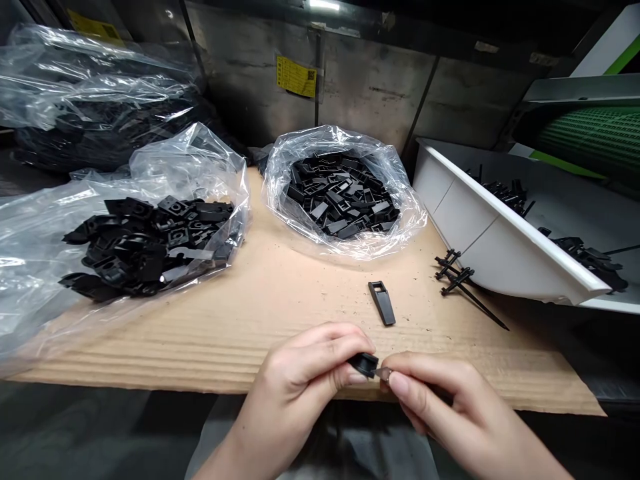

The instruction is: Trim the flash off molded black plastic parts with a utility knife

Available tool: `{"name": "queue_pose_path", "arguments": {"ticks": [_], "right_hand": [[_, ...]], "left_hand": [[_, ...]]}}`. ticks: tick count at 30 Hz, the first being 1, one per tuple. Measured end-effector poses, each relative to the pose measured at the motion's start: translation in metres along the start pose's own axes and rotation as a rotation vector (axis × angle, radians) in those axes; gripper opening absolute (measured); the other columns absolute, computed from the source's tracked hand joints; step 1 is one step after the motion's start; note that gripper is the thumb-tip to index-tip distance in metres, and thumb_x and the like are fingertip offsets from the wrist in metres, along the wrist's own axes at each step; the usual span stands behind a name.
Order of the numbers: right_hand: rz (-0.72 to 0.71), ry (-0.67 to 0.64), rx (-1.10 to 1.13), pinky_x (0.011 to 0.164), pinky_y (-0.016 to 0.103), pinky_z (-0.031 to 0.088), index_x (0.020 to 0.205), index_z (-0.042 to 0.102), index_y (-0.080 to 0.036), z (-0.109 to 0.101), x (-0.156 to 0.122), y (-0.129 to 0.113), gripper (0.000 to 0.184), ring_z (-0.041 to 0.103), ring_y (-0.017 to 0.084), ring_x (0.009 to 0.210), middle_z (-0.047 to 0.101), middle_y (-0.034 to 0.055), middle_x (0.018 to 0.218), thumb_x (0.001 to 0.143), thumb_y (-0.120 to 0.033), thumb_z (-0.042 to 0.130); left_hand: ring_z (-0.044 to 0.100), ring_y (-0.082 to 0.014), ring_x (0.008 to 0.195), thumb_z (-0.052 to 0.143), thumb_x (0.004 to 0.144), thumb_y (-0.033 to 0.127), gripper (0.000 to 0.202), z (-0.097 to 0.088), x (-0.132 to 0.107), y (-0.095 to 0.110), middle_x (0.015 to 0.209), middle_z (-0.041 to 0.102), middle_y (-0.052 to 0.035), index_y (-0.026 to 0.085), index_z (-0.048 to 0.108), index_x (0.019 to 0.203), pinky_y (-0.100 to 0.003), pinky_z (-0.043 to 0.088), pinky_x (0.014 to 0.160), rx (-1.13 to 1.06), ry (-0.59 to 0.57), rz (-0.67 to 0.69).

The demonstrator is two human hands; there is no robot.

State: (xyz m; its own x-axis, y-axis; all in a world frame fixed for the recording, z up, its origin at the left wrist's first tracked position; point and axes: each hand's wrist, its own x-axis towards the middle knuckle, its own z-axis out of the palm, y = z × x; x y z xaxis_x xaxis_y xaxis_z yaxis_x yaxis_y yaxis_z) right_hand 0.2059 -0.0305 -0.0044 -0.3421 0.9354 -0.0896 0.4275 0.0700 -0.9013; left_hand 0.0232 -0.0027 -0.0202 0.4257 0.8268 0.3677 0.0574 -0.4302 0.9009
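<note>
My left hand [320, 373] is closed on a small black plastic part [364, 363] with a curved, hollow end, just above the front edge of the cardboard. Between the thumb and fingers of my right hand [445, 400] is a small pointed metal blade [383, 374]. Its tip meets the right end of the black part; whether it cuts or only touches, I cannot tell. Most of the blade's body is hidden by the fingers. Just beyond both hands lies a single black plastic clip [382, 303], tapered, with a square opening at its far end.
An open plastic bag of black clips [343, 197] stands at the back centre. Loose black parts [150, 243] spill from another bag on the left. A white bin [480, 230] borders the right, with a black sprue [465, 280] beside it. Cardboard [290, 300] covers the table.
</note>
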Motion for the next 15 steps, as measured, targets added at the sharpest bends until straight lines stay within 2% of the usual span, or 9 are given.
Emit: {"name": "queue_pose_path", "arguments": {"ticks": [3,4,5,6,8,10,11,13,15], "right_hand": [[0.271,-0.356,0.419,0.032,0.013,0.020,0.073,0.058,-0.017,-0.013,0.003,0.001,0.031,0.026,0.001,0.032,0.039,-0.0077,0.043,0.083,-0.044,0.047],[0.298,-0.409,0.503,0.032,0.012,0.019,0.073,0.058,-0.016,-0.017,0.003,0.002,0.032,0.025,0.000,0.031,0.041,-0.0076,0.043,0.082,-0.045,0.049],[0.287,-0.401,0.536,0.033,0.012,0.022,0.074,0.060,-0.016,-0.019,0.002,0.002,0.031,0.029,0.000,0.032,0.045,-0.0065,0.046,0.080,-0.045,0.052],[0.246,-0.341,0.515,0.036,0.011,0.028,0.078,0.061,-0.016,-0.021,0.001,0.002,0.029,0.036,0.001,0.036,0.051,-0.0046,0.051,0.080,-0.044,0.053],[0.119,-0.096,0.346,0.049,0.014,0.041,0.092,0.063,-0.021,-0.019,-0.003,0.003,0.025,0.051,0.005,0.052,0.061,-0.0008,0.066,0.082,-0.040,0.051],[-0.046,0.186,0.050,0.065,0.019,0.046,0.104,0.061,-0.026,-0.013,-0.007,0.005,0.024,0.059,0.011,0.073,0.064,0.0016,0.084,0.085,-0.032,0.048],[-0.135,0.280,-0.115,0.069,0.020,0.047,0.107,0.060,-0.027,-0.009,-0.009,0.005,0.025,0.059,0.013,0.080,0.064,0.0024,0.087,0.086,-0.027,0.047],[-0.303,0.377,-0.380,0.067,0.022,0.048,0.110,0.058,-0.024,-0.001,-0.011,0.006,0.029,0.059,0.015,0.080,0.062,0.0040,0.083,0.084,-0.018,0.049],[-0.408,0.348,-0.514,0.062,0.022,0.048,0.115,0.054,-0.018,0.004,-0.012,0.005,0.034,0.058,0.014,0.072,0.058,0.0042,0.077,0.082,-0.012,0.049]], "left_hand": [[0.061,-0.0097,0.086,0.054,0.080,0.003,0.027,-0.001,0.001,0.000,0.091,0.065,0.0040,0.025,0.066,0.093,-0.009,0.044,0.077,-0.008,-0.021,0.016],[0.060,-0.0096,0.087,0.055,0.079,0.003,0.027,-0.001,0.001,0.000,0.091,0.065,0.0040,0.024,0.066,0.093,-0.009,0.043,0.078,-0.004,-0.010,0.016],[0.060,-0.0095,0.088,0.056,0.079,0.004,0.026,-0.001,0.002,0.000,0.090,0.066,0.0039,0.024,0.066,0.092,-0.008,0.043,0.078,0.003,0.005,0.013],[0.060,-0.0093,0.087,0.056,0.079,0.005,0.024,-0.001,0.003,0.000,0.090,0.066,0.0039,0.024,0.066,0.091,-0.008,0.042,0.078,0.011,0.018,0.005],[0.061,-0.0092,0.086,0.057,0.080,0.008,0.019,-0.001,0.004,0.001,0.088,0.067,0.0037,0.022,0.067,0.088,-0.007,0.042,0.077,0.023,0.034,-0.032],[0.061,-0.0093,0.085,0.057,0.080,0.011,0.016,-0.001,0.005,0.002,0.087,0.067,0.0038,0.022,0.067,0.086,-0.007,0.042,0.076,0.025,0.040,-0.073],[0.061,-0.0093,0.084,0.057,0.080,0.012,0.015,-0.001,0.005,0.003,0.087,0.067,0.0040,0.022,0.067,0.086,-0.008,0.043,0.074,0.021,0.039,-0.089],[0.061,-0.0087,0.079,0.057,0.081,0.013,0.015,0.000,0.005,0.004,0.084,0.066,0.0046,0.023,0.067,0.086,-0.008,0.043,0.071,0.008,0.039,-0.110],[0.061,-0.0082,0.075,0.056,0.082,0.014,0.015,0.000,0.005,0.004,0.080,0.065,0.0049,0.023,0.067,0.085,-0.008,0.044,0.068,-0.002,0.033,-0.121]]}}
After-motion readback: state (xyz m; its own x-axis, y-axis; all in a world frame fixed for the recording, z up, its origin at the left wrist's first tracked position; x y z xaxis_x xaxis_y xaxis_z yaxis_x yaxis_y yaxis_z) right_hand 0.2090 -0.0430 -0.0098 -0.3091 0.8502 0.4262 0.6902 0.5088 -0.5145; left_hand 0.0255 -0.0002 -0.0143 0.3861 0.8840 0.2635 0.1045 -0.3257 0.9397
